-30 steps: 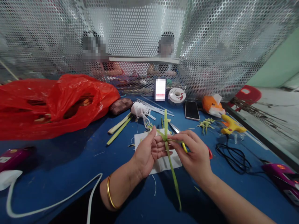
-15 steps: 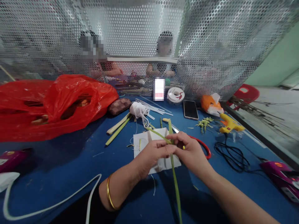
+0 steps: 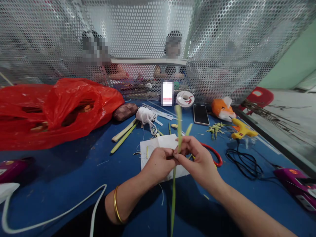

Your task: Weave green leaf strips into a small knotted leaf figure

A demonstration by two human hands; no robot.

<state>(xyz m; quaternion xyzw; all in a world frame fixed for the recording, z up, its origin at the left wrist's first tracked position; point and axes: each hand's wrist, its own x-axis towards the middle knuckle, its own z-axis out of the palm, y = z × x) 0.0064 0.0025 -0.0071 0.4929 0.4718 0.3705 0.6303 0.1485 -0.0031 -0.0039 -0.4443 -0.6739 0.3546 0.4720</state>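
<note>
A blue table [image 3: 61,171] fills the view, fenced at its far side by a perforated metal screen [image 3: 234,49] behind which two other people sit; a red plastic bag [image 3: 61,108] slumps across the table's left, its mouth gaping toward the centre, with tan and orange shapes inside that are too hidden to name; a white sheet of paper [image 3: 158,144] lies flat in the middle, directly under the hands; the left hand [image 3: 159,163] and the right hand [image 3: 199,161] meet fingertip to fingertip above it, both closed in a pinch on one green leaf strip [image 3: 173,194]; the strip's long axis runs almost straight away from the person, its tail trailing down toward the body between the forearms, its upper end rising blurred past the knuckles, a shorter end angling off to the right; neither hand is nearer, as both grip the same spot; red-handled scissors [image 3: 214,153] lie just beyond the right hand; a yellow glue gun [image 3: 243,129] sits well to the right, its black cord [image 3: 245,164] coiled near it; a checkered pouch [image 3: 125,111] near the bag looks shut, so what it holds cannot be told; a gold bangle [image 3: 115,204] circles the left wrist.
</note>
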